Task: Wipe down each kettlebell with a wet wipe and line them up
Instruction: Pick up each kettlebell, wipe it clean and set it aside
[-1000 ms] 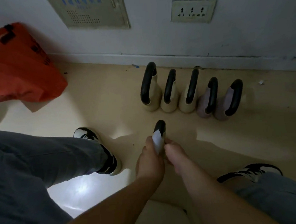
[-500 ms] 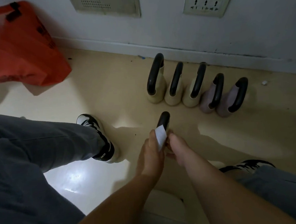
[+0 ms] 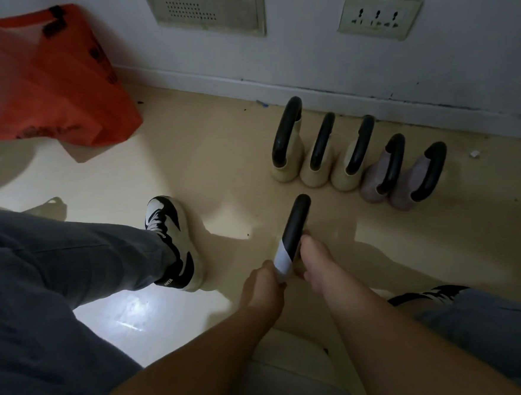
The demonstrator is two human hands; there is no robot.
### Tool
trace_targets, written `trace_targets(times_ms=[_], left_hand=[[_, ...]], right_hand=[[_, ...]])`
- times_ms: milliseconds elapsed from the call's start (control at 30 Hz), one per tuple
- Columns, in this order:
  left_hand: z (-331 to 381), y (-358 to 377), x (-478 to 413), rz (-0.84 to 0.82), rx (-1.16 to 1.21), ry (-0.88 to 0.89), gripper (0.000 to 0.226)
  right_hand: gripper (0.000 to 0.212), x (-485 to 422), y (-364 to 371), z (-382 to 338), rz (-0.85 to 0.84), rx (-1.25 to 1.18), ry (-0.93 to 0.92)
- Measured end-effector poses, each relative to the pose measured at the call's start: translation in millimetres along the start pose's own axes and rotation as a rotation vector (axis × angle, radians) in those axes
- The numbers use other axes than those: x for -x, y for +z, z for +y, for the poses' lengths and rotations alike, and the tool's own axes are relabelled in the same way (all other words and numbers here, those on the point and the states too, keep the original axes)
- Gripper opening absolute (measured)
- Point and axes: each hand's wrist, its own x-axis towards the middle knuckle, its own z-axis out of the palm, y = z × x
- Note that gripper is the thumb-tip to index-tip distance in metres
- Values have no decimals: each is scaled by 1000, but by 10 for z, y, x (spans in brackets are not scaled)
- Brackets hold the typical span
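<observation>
- The left grip [image 3: 264, 285] is closed round a folded white wet wipe [image 3: 281, 261]. It pinches the wipe against the near end of the black handle [image 3: 295, 232] of a kettlebell [image 3: 300, 208] standing on the floor [image 3: 219, 157] just ahead of both grips.
- The right grip [image 3: 314, 263] sits just right of the left one and touches the same kettlebell on the handle's other side. Its fingers dip out of sight, so I cannot tell whether they curl round anything or only press.
- The kettlebell's body is almost wholly hidden beneath the 2 grips. Only the handle shows, running away from them.
- Beyond the grips and a little to their right, a row of 5 kettlebells [image 3: 352, 160] stands near the skirting. It has 3 cream ones, then 2 mauve, packed close with their handles roughly parallel.
- Well off to the left grip's left lies an orange bag [image 3: 44, 79], and a black-and-white shoe [image 3: 173, 240] sits nearer on that side.
- The step in hand looks like wiping the 6th kettlebell's handle, so the task seems close to done.
- To do it well, brace the body with the right grip so it cannot rock. Wrap the wipe fully round the handle and draw it along the whole arch, underside included. Then turn it to a fresh face for the body.
- After that, set the kettlebell at one end of the row with its handle parallel to the others. Its colour is hidden, so I cannot say which end suits.
</observation>
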Motion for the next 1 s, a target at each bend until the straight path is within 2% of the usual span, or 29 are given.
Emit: trace_targets(times_ms=[133, 233, 300, 400, 467, 600, 667, 833, 1000], left_hand=[[21, -23, -16, -122, 19, -121, 24], [-30, -86, 26, -231, 22, -182, 38], [-149, -127, -16, -221, 73, -271, 41], [-222, -339, -107, -95, 209, -397, 43], [-201, -497, -167, -60, 248, -378, 41], [137, -705, -297, 2, 305, -213, 35], [384, -760, -361, -13, 350, -164, 33], [762, -816, -468, -108, 491, -181, 18], [962, -571, -427, -165, 550, -295, 56]], right_hand=[[40, 32, 34, 43, 15, 1, 34], [44, -72, 39, 97, 45, -34, 57], [45, -69, 50, 79, 71, -41, 73], [41, -20, 69, 17, 140, -71, 49], [39, 32, 95, -43, 203, -88, 39], [25, 73, 70, -97, 250, -117, -15], [28, 11, 31, -92, 262, -136, -16], [27, -131, -98, -127, 209, -162, 50], [30, -196, -183, -223, 123, -156, 98]])
